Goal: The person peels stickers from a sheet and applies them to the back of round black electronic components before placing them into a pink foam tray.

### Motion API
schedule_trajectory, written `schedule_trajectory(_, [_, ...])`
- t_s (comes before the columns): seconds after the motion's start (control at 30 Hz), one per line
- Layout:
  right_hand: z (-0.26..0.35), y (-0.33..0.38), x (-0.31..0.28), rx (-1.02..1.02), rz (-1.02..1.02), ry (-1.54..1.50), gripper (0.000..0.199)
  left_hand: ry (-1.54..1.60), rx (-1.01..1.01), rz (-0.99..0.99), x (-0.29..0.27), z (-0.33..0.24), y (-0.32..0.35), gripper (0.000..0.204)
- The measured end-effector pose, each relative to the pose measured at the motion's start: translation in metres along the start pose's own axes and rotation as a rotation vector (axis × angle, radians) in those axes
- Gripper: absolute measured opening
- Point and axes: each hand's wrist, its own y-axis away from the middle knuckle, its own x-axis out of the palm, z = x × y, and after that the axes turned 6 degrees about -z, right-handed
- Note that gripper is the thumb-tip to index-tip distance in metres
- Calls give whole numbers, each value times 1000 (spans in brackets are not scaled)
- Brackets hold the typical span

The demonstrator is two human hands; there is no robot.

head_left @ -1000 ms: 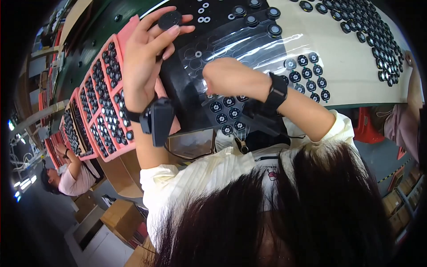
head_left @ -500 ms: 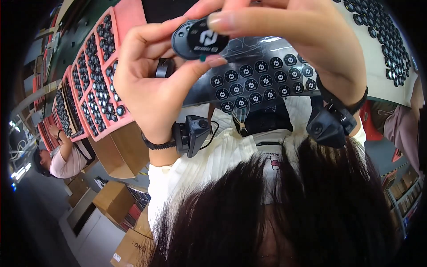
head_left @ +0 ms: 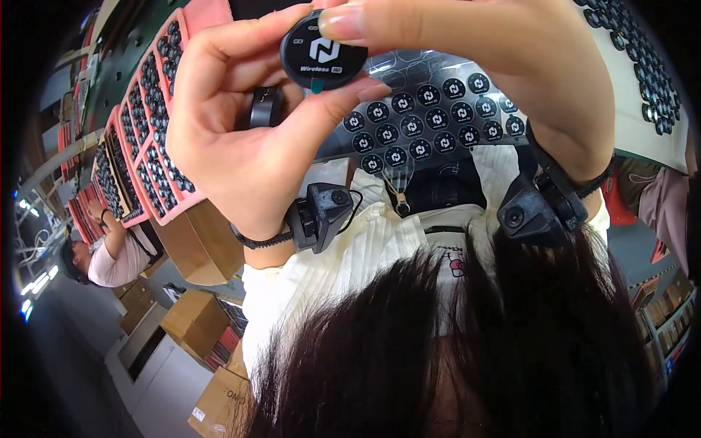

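Near the top of the view, my left hand (head_left: 234,157) grips a round black disc-shaped device (head_left: 285,67) by its edge. A round black sticker (head_left: 325,62) with a white logo and a small green tab covers its face. My right hand (head_left: 467,40) presses one fingertip on the sticker's upper right; its other fingers are mostly out of view. A small black band-like piece (head_left: 267,106) sits among my left fingers, held or worn, I cannot tell. Below lies a sheet (head_left: 398,66) with rows of matching stickers (head_left: 437,119) and some vacant outlines.
Pink trays (head_left: 175,208) full of round black devices stand at the left. More devices (head_left: 650,69) cover a pale surface at the right. Cardboard boxes (head_left: 193,321) stand lower left, and a co-worker (head_left: 117,263) is at the far left. Both my wrists carry black camera-like units (head_left: 325,215).
The sticker, earlier offset to the right with part of the device's face and holes showing, now lies lined up over the disc. Both hands have shifted slightly, the left one leftward.
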Motion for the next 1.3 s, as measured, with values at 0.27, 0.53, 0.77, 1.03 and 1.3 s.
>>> schedule_trajectory(0.27, [-6, 13, 0, 47, -118, 157, 17, -51, 28, -81, 7, -1, 2, 43])
schedule_trajectory(0.53, [-2, 10, 8, 19, -158, 348, 16, -101, 242, -20, 6, 19, 6, 42])
schedule_trajectory(0.77, [-61, 5, 22, -302, -57, 363, 67, -156, 249, 370, -27, 26, 41, 36])
schedule_trajectory(1.03, [-88, 17, 4, -165, 75, 455, 77, -1051, -169, 105, -166, 119, 49, 28])
schedule_trajectory(1.3, [-92, 22, 6, -153, 117, 396, 69, -959, -353, 55, -195, 187, 53, 33])
